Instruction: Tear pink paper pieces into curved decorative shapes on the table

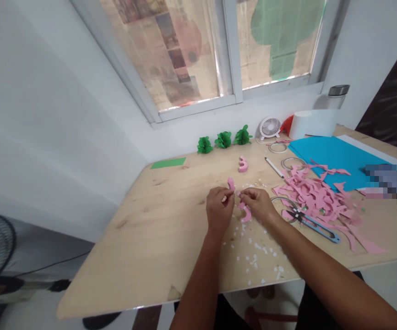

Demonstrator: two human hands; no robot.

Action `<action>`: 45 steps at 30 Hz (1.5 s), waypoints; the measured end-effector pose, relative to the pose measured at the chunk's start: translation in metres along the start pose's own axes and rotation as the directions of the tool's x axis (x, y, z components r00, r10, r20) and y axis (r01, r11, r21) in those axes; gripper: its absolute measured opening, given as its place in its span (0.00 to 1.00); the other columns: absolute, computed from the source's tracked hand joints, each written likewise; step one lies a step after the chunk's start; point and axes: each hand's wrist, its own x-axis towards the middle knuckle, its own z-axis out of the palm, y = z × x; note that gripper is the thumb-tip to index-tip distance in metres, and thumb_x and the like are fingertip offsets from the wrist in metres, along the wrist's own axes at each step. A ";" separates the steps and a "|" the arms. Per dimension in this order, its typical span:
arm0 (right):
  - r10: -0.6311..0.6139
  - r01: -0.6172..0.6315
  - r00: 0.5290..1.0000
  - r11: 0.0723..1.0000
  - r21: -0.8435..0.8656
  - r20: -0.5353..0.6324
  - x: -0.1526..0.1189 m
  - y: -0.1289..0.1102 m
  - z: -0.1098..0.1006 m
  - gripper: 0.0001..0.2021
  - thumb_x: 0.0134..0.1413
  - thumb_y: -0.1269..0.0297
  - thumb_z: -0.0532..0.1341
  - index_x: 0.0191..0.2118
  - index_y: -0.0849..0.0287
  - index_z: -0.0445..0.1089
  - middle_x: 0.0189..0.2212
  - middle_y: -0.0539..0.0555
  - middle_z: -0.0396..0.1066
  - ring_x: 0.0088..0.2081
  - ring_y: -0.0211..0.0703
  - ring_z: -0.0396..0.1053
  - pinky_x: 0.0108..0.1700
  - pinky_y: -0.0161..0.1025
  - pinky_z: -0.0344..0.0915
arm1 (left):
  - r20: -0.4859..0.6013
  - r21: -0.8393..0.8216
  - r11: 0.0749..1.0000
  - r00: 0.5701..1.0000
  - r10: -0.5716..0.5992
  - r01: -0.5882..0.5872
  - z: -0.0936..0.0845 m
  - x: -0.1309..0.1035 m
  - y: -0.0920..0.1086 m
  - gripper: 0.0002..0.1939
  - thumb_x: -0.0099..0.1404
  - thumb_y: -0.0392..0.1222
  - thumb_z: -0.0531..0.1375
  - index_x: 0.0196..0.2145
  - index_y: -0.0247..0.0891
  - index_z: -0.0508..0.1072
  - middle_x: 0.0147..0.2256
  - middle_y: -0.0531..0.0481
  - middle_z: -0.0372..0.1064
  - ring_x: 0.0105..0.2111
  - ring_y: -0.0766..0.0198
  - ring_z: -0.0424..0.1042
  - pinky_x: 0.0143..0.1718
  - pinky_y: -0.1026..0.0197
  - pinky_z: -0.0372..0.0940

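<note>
My left hand is closed, its thumb and fingers pinching a small curved pink paper piece above the wooden table. Close beside it, my right hand is closed in a pinch; something small shows at its fingertips, too tiny to name. Below those fingertips lies another curved pink paper piece. Farther back is a thicker curved pink paper piece, apart from both hands. White paper bits are scattered around and in front of my hands.
Right of my hands, blue-handled thread snips lie against a heap of pink paper scraps. Blue sheets, a white pen and a small white fan are behind. Green paper shapes stand along the wall by a green strip.
</note>
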 end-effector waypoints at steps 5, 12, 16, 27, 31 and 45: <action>-0.025 0.025 1.000 1.000 -0.004 0.004 0.001 0.006 0.000 0.09 0.44 0.61 0.58 0.23 0.61 0.69 0.17 0.48 0.66 0.20 0.35 0.60 0.23 0.32 0.54 | 0.064 0.062 0.996 0.996 0.064 -0.068 0.000 0.001 0.006 0.03 0.55 0.36 0.59 0.28 0.38 0.73 0.30 0.48 0.70 0.36 0.61 0.67 0.42 0.55 0.62; -0.056 0.056 0.996 0.998 -0.007 0.065 0.001 0.003 0.000 0.09 0.45 0.61 0.58 0.24 0.61 0.69 0.17 0.47 0.63 0.20 0.34 0.57 0.24 0.32 0.53 | 0.079 0.047 0.998 0.996 0.036 -0.040 0.002 0.001 0.005 0.04 0.55 0.35 0.58 0.26 0.38 0.73 0.28 0.49 0.70 0.35 0.62 0.67 0.41 0.56 0.62; -0.057 0.059 0.996 0.998 -0.016 0.075 0.001 0.002 0.000 0.09 0.46 0.62 0.58 0.24 0.61 0.69 0.17 0.47 0.63 0.20 0.34 0.57 0.24 0.32 0.53 | 0.080 0.015 1.000 0.997 -0.005 0.003 0.002 0.000 0.005 0.05 0.55 0.35 0.57 0.25 0.38 0.73 0.28 0.49 0.70 0.35 0.62 0.67 0.39 0.58 0.63; -0.045 0.047 0.996 0.999 -0.022 0.073 0.000 0.002 0.001 0.09 0.45 0.61 0.58 0.25 0.61 0.70 0.18 0.47 0.64 0.20 0.34 0.57 0.22 0.31 0.52 | 0.080 -0.036 0.996 0.994 -0.080 0.083 0.004 -0.002 0.000 0.04 0.54 0.36 0.56 0.25 0.38 0.72 0.29 0.49 0.69 0.34 0.63 0.68 0.34 0.61 0.65; -0.038 0.040 0.997 0.999 -0.037 0.064 -0.001 0.000 0.001 0.09 0.45 0.61 0.58 0.24 0.61 0.70 0.17 0.47 0.64 0.19 0.34 0.57 0.21 0.31 0.51 | 0.033 -0.027 0.992 0.991 -0.126 0.127 0.003 -0.002 -0.003 0.04 0.54 0.35 0.56 0.25 0.38 0.71 0.28 0.50 0.69 0.33 0.64 0.68 0.34 0.62 0.64; 0.043 -0.038 0.998 0.990 0.132 -0.035 0.003 0.005 0.001 0.10 0.43 0.59 0.60 0.25 0.62 0.71 0.18 0.50 0.69 0.19 0.35 0.61 0.22 0.32 0.54 | 0.105 -0.189 0.927 0.946 -0.308 0.323 -0.002 0.002 0.001 0.08 0.54 0.34 0.54 0.30 0.37 0.73 0.30 0.50 0.73 0.32 0.65 0.71 0.32 0.64 0.65</action>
